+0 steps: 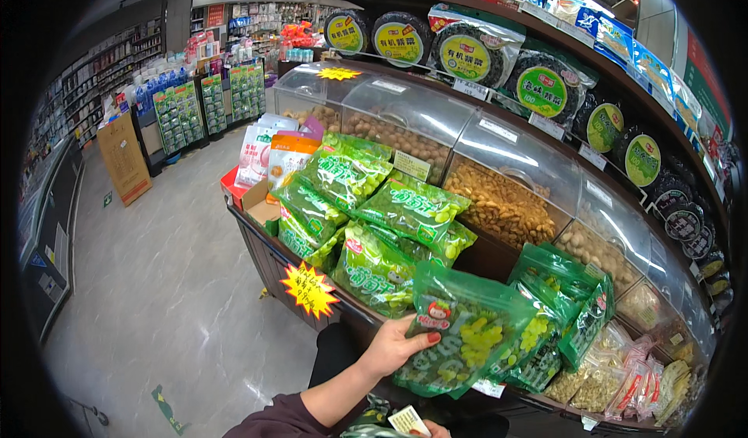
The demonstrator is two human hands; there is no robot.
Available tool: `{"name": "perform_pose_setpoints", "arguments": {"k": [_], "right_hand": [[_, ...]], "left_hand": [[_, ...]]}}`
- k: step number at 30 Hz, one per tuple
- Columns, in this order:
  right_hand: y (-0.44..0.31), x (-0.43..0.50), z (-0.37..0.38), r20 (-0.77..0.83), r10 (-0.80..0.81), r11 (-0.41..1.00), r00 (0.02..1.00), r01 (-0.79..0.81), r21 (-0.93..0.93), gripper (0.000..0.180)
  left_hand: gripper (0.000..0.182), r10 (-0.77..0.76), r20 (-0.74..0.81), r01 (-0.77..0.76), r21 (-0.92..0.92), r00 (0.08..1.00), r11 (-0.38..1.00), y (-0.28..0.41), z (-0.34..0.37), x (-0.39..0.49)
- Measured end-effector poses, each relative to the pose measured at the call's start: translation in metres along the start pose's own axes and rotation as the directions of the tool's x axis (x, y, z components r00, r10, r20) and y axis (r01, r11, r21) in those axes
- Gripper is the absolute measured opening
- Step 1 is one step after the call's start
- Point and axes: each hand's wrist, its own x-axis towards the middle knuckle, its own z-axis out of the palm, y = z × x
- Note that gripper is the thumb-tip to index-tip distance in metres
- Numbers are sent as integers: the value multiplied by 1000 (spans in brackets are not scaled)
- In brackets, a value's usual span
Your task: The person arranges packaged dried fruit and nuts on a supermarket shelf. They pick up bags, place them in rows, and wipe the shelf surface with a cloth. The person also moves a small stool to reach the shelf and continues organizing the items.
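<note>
My left hand (392, 344) grips the left edge of a green plastic pouch of raisins (461, 330), thumb in front, holding it tilted before the display counter. At the bottom edge, only part of my right hand (435, 428) shows. It is closed at a white printed label (408, 420) on a green-and-white patterned packet (374, 419), mostly cut off by the frame. Similar dark green pouches (540, 298) stand to the right of the held one. Left of it lies a pile of brighter green raisin bags (374, 262).
Clear-lidded bins of nuts (502, 195) run behind the bags. Round seaweed packs (467, 55) line the shelf above. Small clear packets (602, 379) lie at right. A yellow starburst sign (308, 289) hangs on the counter edge. A cardboard box (124, 157) stands on the tiled floor (158, 274).
</note>
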Motion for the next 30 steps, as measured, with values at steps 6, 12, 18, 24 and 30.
{"name": "perform_pose_setpoints", "arguments": {"k": [6, 12, 18, 24, 30], "right_hand": [[-8, 2, -5, 45, -5, 996, 999, 9, -86, 31], [-12, -2, -13, 70, 9, 990, 997, 1, -139, 29], [-12, -3, -14, 95, 28, 985, 995, -11, -170, 26], [-13, -5, -12, 118, 38, 978, 992, -13, -208, 25], [-12, -6, -12, 143, 51, 968, 988, -14, -249, 23]], "left_hand": [[26, -52, 69, 57, -75, 996, 996, 15, 6, 4], [26, 6, 68, -4, -26, 998, 1000, 17, 19, 6], [29, 6, 131, 7, -96, 991, 995, 17, 29, 7], [25, 39, 119, -26, -108, 992, 994, 17, 37, 9], [31, -17, 191, 37, -104, 981, 994, 14, 40, 6]]}}
